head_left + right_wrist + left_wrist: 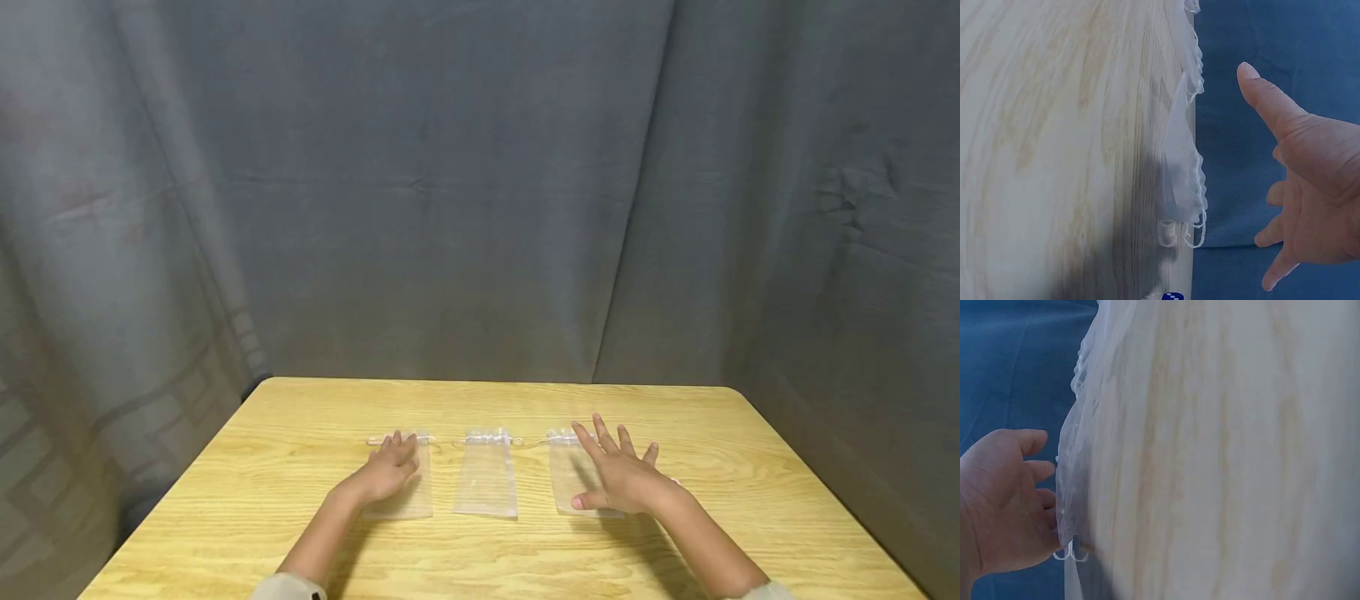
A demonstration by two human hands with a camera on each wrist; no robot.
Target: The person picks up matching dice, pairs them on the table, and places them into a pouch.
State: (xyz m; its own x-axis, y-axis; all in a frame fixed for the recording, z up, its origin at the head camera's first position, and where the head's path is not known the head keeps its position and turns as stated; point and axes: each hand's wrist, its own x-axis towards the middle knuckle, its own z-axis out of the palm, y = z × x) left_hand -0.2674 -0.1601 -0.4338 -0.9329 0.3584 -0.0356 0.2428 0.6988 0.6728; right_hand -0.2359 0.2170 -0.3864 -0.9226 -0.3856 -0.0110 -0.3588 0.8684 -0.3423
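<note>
Three sheer white drawstring bags lie flat in a row: a left bag (422, 492), a middle bag (486, 479) and a right bag (564, 475). Over the left bag is my left hand (386, 472), palm down with fingers loosely bent, hiding part of it. In the left wrist view the fingertips (1040, 470) come close to the bag's gathered edge. My right hand (624, 477) spreads its fingers above the right bag, covering its right side. The right wrist view shows this hand (1316, 181) apart from the mesh, holding nothing.
The bags rest on a light wood-grain table (480, 558) with rounded far corners. Grey curtains (450, 208) hang behind it and along both sides. A blue die with white pips (1173, 296) shows at the bottom edge of the right wrist view.
</note>
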